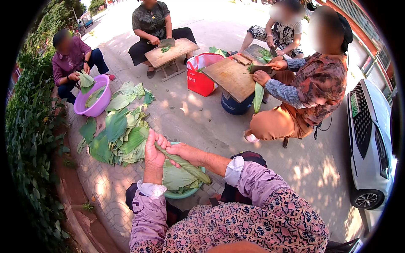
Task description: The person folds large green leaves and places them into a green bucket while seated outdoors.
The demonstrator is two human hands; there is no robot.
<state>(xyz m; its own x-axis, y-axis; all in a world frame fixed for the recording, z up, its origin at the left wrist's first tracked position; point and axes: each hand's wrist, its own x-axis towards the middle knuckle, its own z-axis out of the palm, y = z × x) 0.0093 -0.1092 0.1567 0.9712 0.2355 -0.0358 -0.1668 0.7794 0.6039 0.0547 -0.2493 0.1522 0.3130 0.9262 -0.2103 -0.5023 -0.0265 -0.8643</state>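
Observation:
A long, tightly rolled bundle of large green leaves (190,168), apparently lotus leaves, slants across in front of me. My left hand (154,151) grips its upper end. Just beside it, my right hand (183,152) is closed around the roll's middle. The lower end points down and right, over a pale green basin (186,195). Flat, overlapping leaves (173,177) lie in that basin, partly hidden by my hands and the roll. Beyond my left hand, a big heap of loose leaves (117,134) spreads over the paving.
Several people sit around. At the left, one holds a folded leaf (86,80) over a purple basin (106,101). Others use cleavers on a small wooden table (182,49) and a wooden board (224,76) above a blue bucket (235,106). A red bag (197,83) and white car (367,170) stand nearby.

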